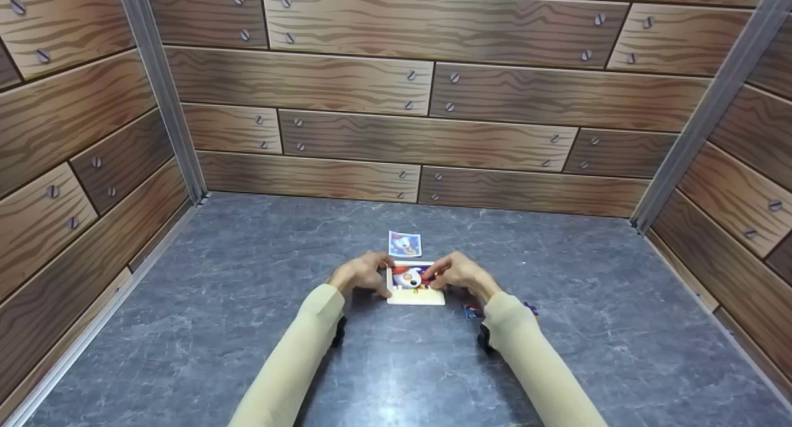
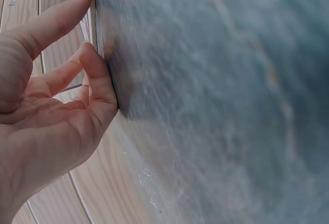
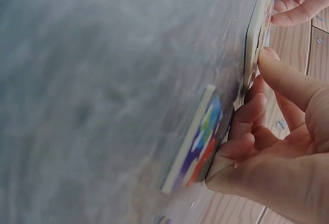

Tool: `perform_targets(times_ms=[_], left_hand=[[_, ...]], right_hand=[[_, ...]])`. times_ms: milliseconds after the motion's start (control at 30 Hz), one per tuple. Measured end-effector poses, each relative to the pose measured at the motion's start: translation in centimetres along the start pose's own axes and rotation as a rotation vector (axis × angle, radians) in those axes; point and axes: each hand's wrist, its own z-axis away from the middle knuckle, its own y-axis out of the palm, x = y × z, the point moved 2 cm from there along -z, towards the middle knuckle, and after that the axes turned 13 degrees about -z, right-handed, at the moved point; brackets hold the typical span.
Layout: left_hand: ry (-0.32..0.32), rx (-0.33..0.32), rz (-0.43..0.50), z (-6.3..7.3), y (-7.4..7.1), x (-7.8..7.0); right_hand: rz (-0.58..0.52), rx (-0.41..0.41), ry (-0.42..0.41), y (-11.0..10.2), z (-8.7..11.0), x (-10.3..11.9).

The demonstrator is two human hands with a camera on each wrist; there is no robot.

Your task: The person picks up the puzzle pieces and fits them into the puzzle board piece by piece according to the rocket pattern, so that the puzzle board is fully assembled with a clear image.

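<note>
A cream-rimmed picture puzzle tray (image 1: 416, 297) lies flat on the table, showing a white cartoon dog face with red and purple around it. My left hand (image 1: 362, 273) holds the tray's left side, thumb by the near corner and bent fingers by the far one. In the left wrist view, the thumb and a curled finger (image 2: 95, 62) meet the tray's edge. Over the right part of the picture is my right hand (image 1: 461, 271), its thumb and index fingertips down at the puzzle; I cannot tell if they pinch a piece. Its other fingers are curled close to the table.
Just beyond the tray lies a card (image 1: 405, 244) with a similar dog picture. A loose colourful puzzle piece (image 1: 473, 311) is beside my right wrist, and another piece (image 1: 530, 308) shows past the sleeve. Wood-plank-patterned walls (image 1: 346, 136) enclose the grey marbled table (image 1: 278, 241).
</note>
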Motion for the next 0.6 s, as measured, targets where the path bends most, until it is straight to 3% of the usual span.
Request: perform_targets(times_ms=[167, 367, 600], left_hand=[[-0.012, 0.006, 0.019, 0.02, 0.01, -0.01], [-0.004, 0.017, 0.041, 0.0, 0.09, 0.0], [-0.023, 0.018, 0.051, 0.04, 0.08, 0.07]], right_hand=[[0.023, 0.003, 0.005, -0.07, -0.11, -0.06], [-0.048, 0.022, 0.071, -0.61, -0.09, -0.42], [-0.035, 0.048, 0.037, -0.9, 0.15, -0.57]])
